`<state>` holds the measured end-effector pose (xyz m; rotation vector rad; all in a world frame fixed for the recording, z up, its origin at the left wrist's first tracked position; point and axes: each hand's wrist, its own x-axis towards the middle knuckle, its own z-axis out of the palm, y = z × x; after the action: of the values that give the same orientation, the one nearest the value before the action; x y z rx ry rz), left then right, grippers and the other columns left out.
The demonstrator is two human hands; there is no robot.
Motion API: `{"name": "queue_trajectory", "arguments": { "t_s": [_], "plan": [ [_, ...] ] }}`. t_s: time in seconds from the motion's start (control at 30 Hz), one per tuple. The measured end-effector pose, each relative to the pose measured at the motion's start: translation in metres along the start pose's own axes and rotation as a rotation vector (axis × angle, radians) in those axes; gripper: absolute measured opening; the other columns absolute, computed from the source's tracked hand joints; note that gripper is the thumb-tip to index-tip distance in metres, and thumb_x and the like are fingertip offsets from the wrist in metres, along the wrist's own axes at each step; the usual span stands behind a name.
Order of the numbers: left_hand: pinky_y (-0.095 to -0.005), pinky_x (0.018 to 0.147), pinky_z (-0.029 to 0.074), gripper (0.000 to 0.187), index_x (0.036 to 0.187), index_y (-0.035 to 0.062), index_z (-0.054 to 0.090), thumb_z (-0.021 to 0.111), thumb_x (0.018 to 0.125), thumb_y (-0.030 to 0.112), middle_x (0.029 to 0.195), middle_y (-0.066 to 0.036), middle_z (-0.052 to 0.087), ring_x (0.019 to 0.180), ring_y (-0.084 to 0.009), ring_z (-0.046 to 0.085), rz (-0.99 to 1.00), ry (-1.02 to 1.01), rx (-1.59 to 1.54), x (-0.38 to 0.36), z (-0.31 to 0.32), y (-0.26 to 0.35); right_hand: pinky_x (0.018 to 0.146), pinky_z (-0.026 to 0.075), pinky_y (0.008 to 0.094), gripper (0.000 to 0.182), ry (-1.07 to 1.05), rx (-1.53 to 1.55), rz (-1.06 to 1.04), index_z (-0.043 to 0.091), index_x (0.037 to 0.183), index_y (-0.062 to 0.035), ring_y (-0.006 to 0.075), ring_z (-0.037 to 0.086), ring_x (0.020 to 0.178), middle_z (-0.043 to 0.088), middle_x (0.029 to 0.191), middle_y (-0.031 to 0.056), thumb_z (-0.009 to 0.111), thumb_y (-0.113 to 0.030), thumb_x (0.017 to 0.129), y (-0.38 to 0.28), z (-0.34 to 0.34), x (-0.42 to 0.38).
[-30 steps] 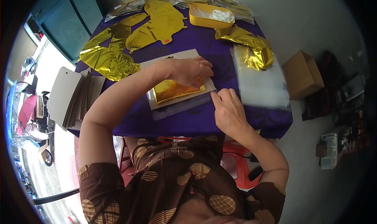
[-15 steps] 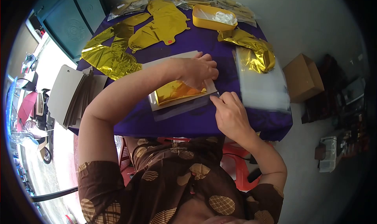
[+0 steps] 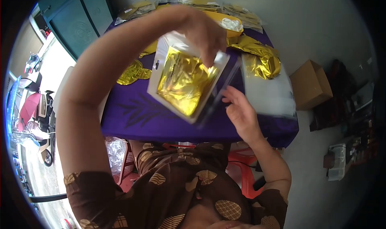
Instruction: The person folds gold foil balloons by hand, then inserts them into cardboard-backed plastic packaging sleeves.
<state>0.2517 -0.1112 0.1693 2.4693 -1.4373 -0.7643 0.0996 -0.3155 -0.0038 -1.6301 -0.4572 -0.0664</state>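
Observation:
My left hand [image 3: 206, 35] reaches across from the left, its fingers closed on the top right edge of a clear plastic bag [image 3: 155, 78]. Inside the bag lies a folded gold foil balloon [image 3: 183, 82] against a pale backing card. The package is tilted and raised above the purple cloth, and its right side is smeared by motion. My right hand [image 3: 242, 114] is just right of the bag's transparent flap, fingers apart; contact with the flap is hard to make out. Flat gold foil balloons [image 3: 134, 73] lie behind, partly covered by my left arm.
A stack of clear bags [image 3: 273, 98] lies on the right of the purple-clothed table [image 3: 132, 116], with a gold foil piece [image 3: 261, 54] over it. Behind is a yellow tray [image 3: 221, 18] with white material [image 3: 231, 25]. A cardboard box [image 3: 311, 84] stands at the right.
My left hand has lifted the bag with the foil balloon off the cloth and turned it more upright. My right hand's fingers have opened beside the flap.

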Motion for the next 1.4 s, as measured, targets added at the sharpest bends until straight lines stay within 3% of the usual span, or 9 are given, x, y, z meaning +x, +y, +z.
{"name": "queue_trajectory", "arguments": {
  "t_s": [0.13, 0.17, 0.33, 0.53, 0.87, 0.97, 1.1, 1.3, 1.4],
  "plan": [
    [-0.0318, 0.064, 0.049, 0.030, 0.095, -0.0008, 0.071, 0.074, 0.074, 0.020, 0.074, -0.005, 0.067, 0.069, -0.0133, 0.062, -0.164, 0.391, -0.254, -0.049, -0.010, 0.019, 0.088, 0.047, 0.0298, 0.057, -0.236, 0.447, 0.198, 0.050, 0.134, 0.0072, 0.0152, 0.060, 0.098, 0.065, 0.112, 0.0124, 0.064, -0.034, 0.097, -0.023, -0.009, 0.018],
    [-0.0288, 0.065, 0.051, 0.028, 0.097, -0.0019, 0.071, 0.076, 0.078, 0.019, 0.078, -0.005, 0.070, 0.069, -0.0119, 0.064, -0.191, 0.473, -0.437, -0.057, -0.002, 0.016, 0.081, 0.050, 0.0302, 0.056, -0.194, 0.306, 0.155, 0.055, 0.126, 0.0076, 0.0157, 0.065, 0.087, 0.069, 0.099, 0.0114, 0.058, -0.041, 0.099, -0.030, -0.006, 0.019],
    [-0.0268, 0.074, 0.056, 0.031, 0.104, -0.0039, 0.069, 0.076, 0.086, 0.020, 0.087, -0.007, 0.073, 0.076, -0.0127, 0.069, -0.368, 0.673, -0.718, -0.091, 0.072, -0.004, 0.067, 0.049, 0.0215, 0.024, -0.113, 0.279, 0.243, 0.071, 0.100, 0.0039, 0.0082, 0.061, 0.071, 0.069, 0.082, 0.0031, 0.067, -0.019, 0.095, -0.027, -0.012, 0.025],
    [-0.0283, 0.077, 0.057, 0.032, 0.112, -0.0038, 0.064, 0.073, 0.089, 0.017, 0.098, -0.011, 0.071, 0.083, -0.0145, 0.069, -0.074, 0.818, -1.549, -0.097, 0.176, -0.022, 0.068, 0.046, 0.0211, 0.020, -0.361, 0.110, 0.364, 0.073, 0.091, 0.0025, 0.0055, 0.058, 0.072, 0.069, 0.079, 0.0008, 0.070, -0.017, 0.092, -0.026, -0.021, 0.040],
    [-0.0283, 0.070, 0.057, 0.011, 0.099, -0.0034, 0.066, 0.065, 0.090, 0.003, 0.089, -0.010, 0.070, 0.074, -0.0142, 0.068, -0.165, 1.034, -1.711, -0.084, 0.221, -0.026, 0.064, 0.045, 0.0221, 0.018, -0.398, -0.072, 0.494, 0.074, 0.090, 0.0013, 0.0040, 0.055, 0.068, 0.065, 0.075, -0.0025, 0.070, -0.016, 0.089, 0.006, -0.022, 0.068],
    [-0.0271, 0.064, 0.056, 0.013, 0.100, -0.0042, 0.065, 0.064, 0.088, 0.000, 0.089, -0.010, 0.070, 0.067, -0.0138, 0.067, -0.191, 1.095, -1.693, -0.079, 0.231, -0.031, 0.068, 0.048, 0.0264, 0.021, -0.355, -0.190, 0.518, 0.073, 0.094, 0.0022, 0.0106, 0.060, 0.074, 0.069, 0.083, 0.0029, 0.071, -0.018, 0.088, 0.004, -0.019, 0.072],
    [-0.0283, 0.072, 0.059, 0.026, 0.112, -0.0065, 0.063, 0.062, 0.087, -0.002, 0.095, -0.013, 0.070, 0.075, -0.0152, 0.070, -0.258, 1.077, -1.649, -0.078, 0.229, -0.024, 0.085, 0.049, 0.0374, 0.028, -0.027, -0.947, -0.375, 0.067, 0.103, 0.0022, 0.0293, 0.058, 0.099, 0.067, 0.103, 0.0116, 0.073, -0.015, 0.081, -0.002, 0.015, 0.080],
    [-0.0274, 0.072, 0.058, 0.040, 0.125, -0.0068, 0.060, 0.061, 0.085, -0.003, 0.102, -0.012, 0.070, 0.079, -0.0135, 0.069, -0.220, 1.089, -1.573, -0.072, 0.228, -0.015, 0.080, 0.050, 0.0391, 0.015, -0.188, -0.891, -0.701, 0.069, 0.092, -0.0004, 0.0287, 0.059, 0.089, 0.066, 0.090, 0.0095, 0.070, -0.002, 0.078, -0.011, 0.084, 0.097],
    [-0.0261, 0.071, 0.056, 0.042, 0.127, -0.0069, 0.060, 0.060, 0.085, -0.003, 0.102, -0.010, 0.070, 0.078, -0.0121, 0.068, -0.181, 1.073, -1.546, -0.072, 0.227, -0.013, 0.076, 0.050, 0.0391, 0.012, -0.227, -1.070, -0.670, 0.069, 0.090, -0.0018, 0.0277, 0.058, 0.084, 0.064, 0.084, 0.0087, 0.070, -0.004, 0.078, -0.008, 0.097, 0.104]
  ]
}}
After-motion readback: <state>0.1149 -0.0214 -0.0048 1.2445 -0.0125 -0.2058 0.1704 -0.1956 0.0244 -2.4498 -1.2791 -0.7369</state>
